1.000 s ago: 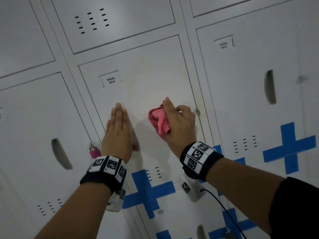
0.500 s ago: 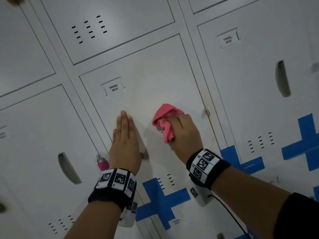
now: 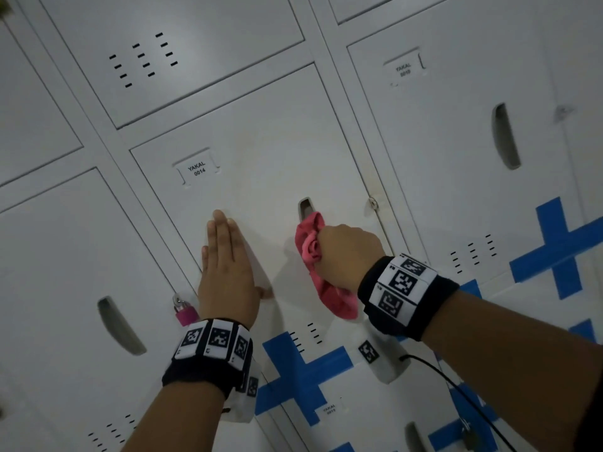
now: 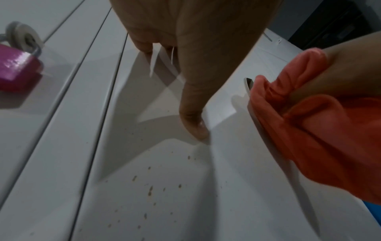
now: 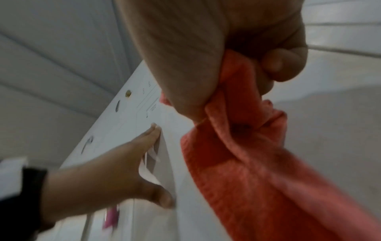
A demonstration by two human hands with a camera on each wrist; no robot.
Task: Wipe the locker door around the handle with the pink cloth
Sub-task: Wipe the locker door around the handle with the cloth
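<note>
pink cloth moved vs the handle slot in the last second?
Yes. The pink cloth has slid down the door: it hid the handle slot before, and now the slot's top shows above it.

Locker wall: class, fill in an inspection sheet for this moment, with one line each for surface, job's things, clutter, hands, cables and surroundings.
Surface: locker door labelled YAKAL 0014, shut; brown specks low on it in the left wrist view.
Job's things: pink cloth bunched against the door, covering the lower part of the handle slot.
Clutter: pink padlock on the neighbouring door's hasp.
Hands: left hand flat on the door, fingers straight; right hand grips the cloth.
Cables: black cable running from below the right wrist.
Surroundings: more grey lockers; blue tape crosses on the lower doors.
</note>
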